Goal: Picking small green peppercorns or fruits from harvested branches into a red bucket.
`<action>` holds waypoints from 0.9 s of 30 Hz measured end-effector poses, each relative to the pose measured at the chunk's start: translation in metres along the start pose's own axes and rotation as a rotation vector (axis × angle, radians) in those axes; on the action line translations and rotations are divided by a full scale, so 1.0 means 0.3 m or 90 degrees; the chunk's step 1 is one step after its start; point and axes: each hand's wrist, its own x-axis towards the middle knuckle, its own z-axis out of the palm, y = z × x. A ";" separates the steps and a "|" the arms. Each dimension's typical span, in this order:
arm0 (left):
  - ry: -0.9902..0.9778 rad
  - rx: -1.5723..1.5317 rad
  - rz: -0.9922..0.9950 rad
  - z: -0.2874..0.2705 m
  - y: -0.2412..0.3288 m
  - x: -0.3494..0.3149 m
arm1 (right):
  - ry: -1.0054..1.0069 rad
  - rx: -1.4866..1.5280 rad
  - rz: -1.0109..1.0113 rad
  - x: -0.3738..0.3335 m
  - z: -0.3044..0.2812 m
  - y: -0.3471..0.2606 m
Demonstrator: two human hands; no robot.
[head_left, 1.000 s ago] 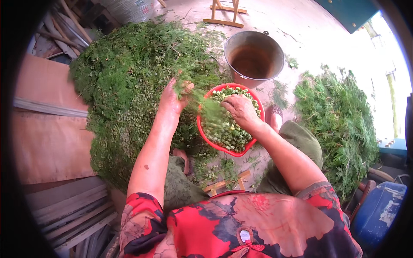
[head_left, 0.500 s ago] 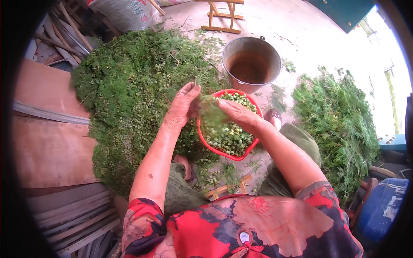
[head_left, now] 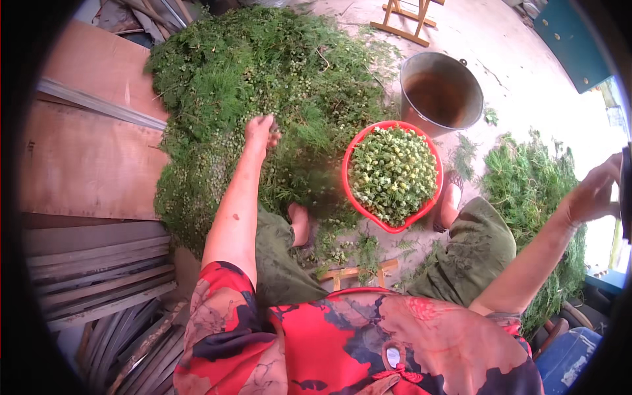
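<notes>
My left hand (head_left: 262, 133) is over the big heap of green, feathery conifer sprigs with small pale cones (head_left: 217, 99). Its fingers are curled in and slightly blurred, and what they may hold is hidden. Far out at the right edge, my right hand (head_left: 592, 191) is raised above the smaller heap of green sprigs (head_left: 526, 174), fingers apart, nothing visible in them. Between my feet stands a red plastic basin (head_left: 347, 181), filled with small pale green cones (head_left: 395, 172). Neither hand touches the basin.
A metal bucket (head_left: 440, 92), brownish inside, stands just behind the basin. A wooden stool (head_left: 407, 23) is beyond it. Wooden boards (head_left: 92, 158) and stacked slats (head_left: 105, 270) lie on the left. A blue container (head_left: 569, 359) sits at lower right, a teal panel (head_left: 571, 43) at upper right.
My hands have parted from above the basin, where a green sprig was between them. The left moved left over the big heap; the right swung far right. The sprig is no longer visible between them.
</notes>
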 end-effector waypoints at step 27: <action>0.132 0.239 0.022 0.204 -0.436 0.348 | 0.697 -0.524 0.400 -0.204 -0.355 0.438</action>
